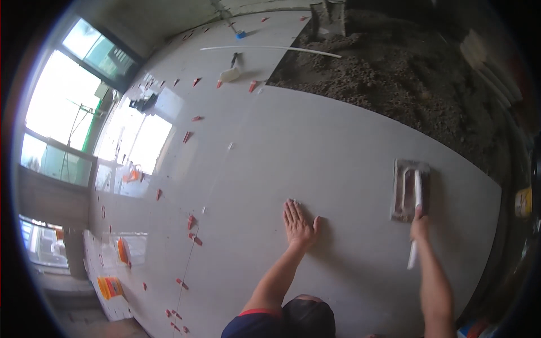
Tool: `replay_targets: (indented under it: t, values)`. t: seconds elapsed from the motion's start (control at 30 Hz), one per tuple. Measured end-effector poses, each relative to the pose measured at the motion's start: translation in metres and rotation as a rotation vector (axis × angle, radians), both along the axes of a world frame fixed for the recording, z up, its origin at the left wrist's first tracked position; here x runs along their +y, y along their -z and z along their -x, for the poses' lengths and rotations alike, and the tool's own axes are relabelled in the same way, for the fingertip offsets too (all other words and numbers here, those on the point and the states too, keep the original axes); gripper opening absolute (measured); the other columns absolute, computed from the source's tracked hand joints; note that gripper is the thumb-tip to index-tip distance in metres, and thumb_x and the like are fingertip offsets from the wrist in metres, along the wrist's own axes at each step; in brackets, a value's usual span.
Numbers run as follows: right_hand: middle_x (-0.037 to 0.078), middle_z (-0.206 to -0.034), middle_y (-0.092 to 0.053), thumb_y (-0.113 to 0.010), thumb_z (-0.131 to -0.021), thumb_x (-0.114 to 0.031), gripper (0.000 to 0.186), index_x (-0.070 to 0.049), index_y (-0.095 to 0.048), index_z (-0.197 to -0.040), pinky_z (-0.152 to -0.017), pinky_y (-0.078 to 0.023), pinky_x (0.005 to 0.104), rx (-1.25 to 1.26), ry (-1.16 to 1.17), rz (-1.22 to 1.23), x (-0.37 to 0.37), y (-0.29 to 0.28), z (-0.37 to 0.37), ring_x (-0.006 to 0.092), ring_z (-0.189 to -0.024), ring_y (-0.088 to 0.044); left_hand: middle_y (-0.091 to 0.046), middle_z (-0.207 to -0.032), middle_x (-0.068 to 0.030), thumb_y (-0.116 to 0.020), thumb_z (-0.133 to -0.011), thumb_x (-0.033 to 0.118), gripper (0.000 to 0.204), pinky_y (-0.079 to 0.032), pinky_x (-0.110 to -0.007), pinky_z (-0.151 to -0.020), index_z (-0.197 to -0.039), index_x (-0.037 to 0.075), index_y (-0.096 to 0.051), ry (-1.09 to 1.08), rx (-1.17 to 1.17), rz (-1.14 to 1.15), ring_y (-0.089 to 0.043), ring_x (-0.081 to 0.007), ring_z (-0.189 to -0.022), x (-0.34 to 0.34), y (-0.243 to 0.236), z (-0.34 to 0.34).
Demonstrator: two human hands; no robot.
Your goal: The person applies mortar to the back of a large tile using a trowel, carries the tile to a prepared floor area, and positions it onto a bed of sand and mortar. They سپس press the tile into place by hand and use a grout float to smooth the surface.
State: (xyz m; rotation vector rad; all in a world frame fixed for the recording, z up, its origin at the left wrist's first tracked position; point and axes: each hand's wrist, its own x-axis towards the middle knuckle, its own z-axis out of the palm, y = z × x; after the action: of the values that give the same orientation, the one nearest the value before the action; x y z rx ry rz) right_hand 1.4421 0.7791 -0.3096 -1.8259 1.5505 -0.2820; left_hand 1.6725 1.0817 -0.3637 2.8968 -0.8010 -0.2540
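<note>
My left hand (299, 224) lies flat on a large pale grey floor tile (349, 152), with its fingers stretched out and the thumb apart. Further right, my right hand (419, 227) is wrapped round the white handle of a tamping tool (404, 188). Its head is a dirty, rectangular grey-brown block with a recessed top, over the right part of the tile. The handle runs along the head and sticks out below my fist. Whether the block's underside touches the tile cannot be seen.
Rough dark mortar (389, 79) borders the tile's far edge. Red wedges (191, 221) stand along joints to the left. A white-headed mallet (230, 73) and a long white strip (270, 49) lie further off. An orange bucket (110, 288) stands at left, a yellow container (523, 203) at right.
</note>
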Motion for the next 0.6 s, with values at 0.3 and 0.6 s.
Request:
replay_targets:
  t: [0.3,0.6]
  values:
    - [0.008,-0.052,-0.046,-0.036,-0.089,-0.065,0.072,0.004,-0.055,-0.096,-0.033,-0.036,0.0346,0.128,-0.167,-0.419,0.132,0.024,0.059,0.0207,-0.039,-0.048,-0.008,-0.152,-0.0208,-0.039,-0.088,0.055,0.089,-0.004,-0.042,-0.115,-0.143,-0.007,-0.009,0.027,0.010,0.027,-0.002,-0.0329,-0.142,0.096,0.002,-0.035]
    - [-0.002,-0.054,-0.038,-0.041,-0.090,-0.062,0.054,-0.009,-0.046,-0.083,-0.027,-0.027,0.0208,-0.173,0.095,-0.382,0.065,-0.128,-0.001,0.0059,-0.033,-0.035,-0.005,-0.152,-0.0235,-0.038,-0.089,0.055,0.089,-0.002,-0.044,-0.114,-0.142,-0.010,-0.008,0.053,0.029,0.075,0.001,-0.0350,-0.142,0.104,0.004,-0.037]
